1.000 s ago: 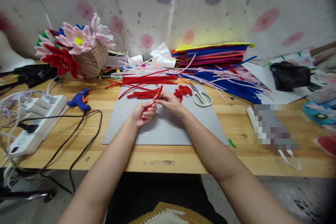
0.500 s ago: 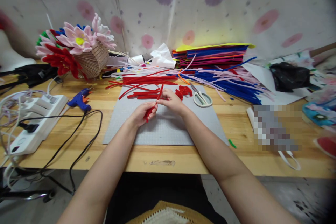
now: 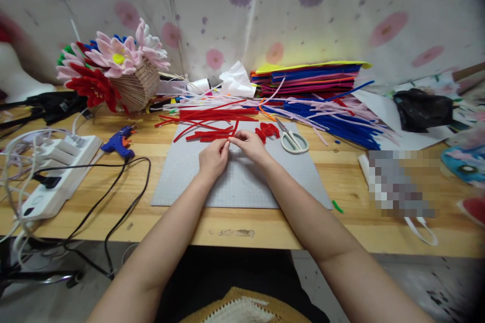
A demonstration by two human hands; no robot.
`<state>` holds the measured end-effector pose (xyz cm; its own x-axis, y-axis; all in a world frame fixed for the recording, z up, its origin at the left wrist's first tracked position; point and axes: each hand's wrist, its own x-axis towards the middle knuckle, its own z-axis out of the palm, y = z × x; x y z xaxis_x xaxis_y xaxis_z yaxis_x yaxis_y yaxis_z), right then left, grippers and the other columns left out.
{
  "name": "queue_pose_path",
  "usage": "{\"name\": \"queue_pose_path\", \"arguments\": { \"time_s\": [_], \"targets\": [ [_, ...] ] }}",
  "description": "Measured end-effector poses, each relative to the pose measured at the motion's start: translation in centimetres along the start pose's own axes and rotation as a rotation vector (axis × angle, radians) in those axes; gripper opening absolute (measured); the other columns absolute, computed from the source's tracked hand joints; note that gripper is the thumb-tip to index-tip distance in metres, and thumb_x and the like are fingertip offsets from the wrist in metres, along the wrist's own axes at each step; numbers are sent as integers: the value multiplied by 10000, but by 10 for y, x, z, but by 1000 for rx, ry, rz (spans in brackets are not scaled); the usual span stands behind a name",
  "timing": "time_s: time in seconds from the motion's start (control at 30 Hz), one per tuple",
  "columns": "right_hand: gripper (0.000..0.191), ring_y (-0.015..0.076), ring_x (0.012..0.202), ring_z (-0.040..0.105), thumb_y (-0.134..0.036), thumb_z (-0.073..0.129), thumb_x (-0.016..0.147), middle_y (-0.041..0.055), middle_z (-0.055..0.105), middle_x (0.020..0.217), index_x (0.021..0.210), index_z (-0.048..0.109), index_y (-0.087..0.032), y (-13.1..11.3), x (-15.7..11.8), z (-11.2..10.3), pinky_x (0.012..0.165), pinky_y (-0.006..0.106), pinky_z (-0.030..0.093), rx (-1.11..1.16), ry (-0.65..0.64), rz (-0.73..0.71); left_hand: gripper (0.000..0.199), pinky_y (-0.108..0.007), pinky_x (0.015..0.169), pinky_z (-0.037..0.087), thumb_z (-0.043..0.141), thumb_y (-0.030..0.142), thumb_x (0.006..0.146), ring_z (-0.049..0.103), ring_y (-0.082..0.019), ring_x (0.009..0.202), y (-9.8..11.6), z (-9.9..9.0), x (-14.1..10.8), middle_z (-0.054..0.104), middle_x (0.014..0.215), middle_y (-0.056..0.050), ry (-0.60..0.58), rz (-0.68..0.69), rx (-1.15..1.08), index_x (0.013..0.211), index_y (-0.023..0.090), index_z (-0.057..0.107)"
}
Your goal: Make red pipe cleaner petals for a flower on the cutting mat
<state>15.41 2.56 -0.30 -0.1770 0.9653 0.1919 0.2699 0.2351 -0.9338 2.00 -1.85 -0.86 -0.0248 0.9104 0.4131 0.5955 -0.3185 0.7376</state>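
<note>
Over the grey cutting mat [image 3: 182,181], my left hand [image 3: 214,157] and my right hand [image 3: 248,145] meet fingertip to fingertip. Both pinch a red pipe cleaner [image 3: 237,125], whose end sticks up above the fingers; the rest of it is hidden by the hands. Just behind them lie several straight red pipe cleaners [image 3: 206,135]. Shaped red pipe-cleaner pieces [image 3: 268,131] rest to the right of my right hand. Beside those, scissors [image 3: 293,142] with pale handles lie partly on the mat.
At left are a blue glue gun [image 3: 120,142], its black cable and a white power strip [image 3: 60,181]. A basket of pipe-cleaner flowers [image 3: 136,86] stands behind. Blue pipe cleaners [image 3: 352,128] and stacked coloured bundles [image 3: 306,81] fill the back. A small green piece [image 3: 337,207] lies right.
My left hand has turned over, its back now facing up, and the red piece that showed below its fingers is out of sight. My right hand stays nearly in place, still pinching.
</note>
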Motion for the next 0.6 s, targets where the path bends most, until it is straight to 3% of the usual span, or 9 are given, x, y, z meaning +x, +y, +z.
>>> {"name": "queue_pose_path", "arguments": {
  "time_s": [0.07, 0.2, 0.3, 0.47, 0.6],
  "targets": [
    [225, 113, 639, 476, -389, 569, 684, -2, 563, 661, 653, 578, -167, -1, -2, 3, 627, 248, 369, -41, 35, -66, 216, -267, 826, 374, 454, 310, 811, 526, -160, 891, -4, 0, 3, 586, 911, -53, 69, -38, -113, 828, 204, 642],
    [217, 114, 622, 512, -374, 533, 728, -1, 594, 656, 687, 601, -172, -5, -9, 14, 626, 242, 387, -60, 26, -54, 208, -263, 816, 393, 505, 311, 778, 514, -145, 842, -9, 0, 6, 554, 825, -44, 156, -144, -267, 693, 177, 640],
    [218, 118, 625, 536, -359, 514, 751, 3, 619, 675, 713, 624, -174, -9, -14, 23, 628, 240, 396, -51, 14, -65, 190, -264, 829, 398, 519, 310, 764, 525, -137, 839, -7, 4, 5, 581, 820, -37, 203, -251, -440, 705, 168, 631],
    [236, 131, 683, 562, -351, 477, 782, 5, 650, 753, 805, 651, -195, -10, -19, 33, 670, 249, 417, -41, 21, -70, 189, -280, 877, 407, 502, 271, 770, 562, -130, 911, 2, 9, 4, 634, 921, -48, 139, -465, -982, 864, 155, 618],
    [213, 139, 749, 577, -330, 498, 764, 16, 660, 831, 852, 643, -201, -8, -17, 35, 722, 261, 431, 47, 21, -65, 208, -278, 926, 384, 492, 256, 778, 534, -142, 1036, 5, 12, 4, 621, 1048, -64, 87, -483, -1098, 915, 164, 618]
  ]
}}
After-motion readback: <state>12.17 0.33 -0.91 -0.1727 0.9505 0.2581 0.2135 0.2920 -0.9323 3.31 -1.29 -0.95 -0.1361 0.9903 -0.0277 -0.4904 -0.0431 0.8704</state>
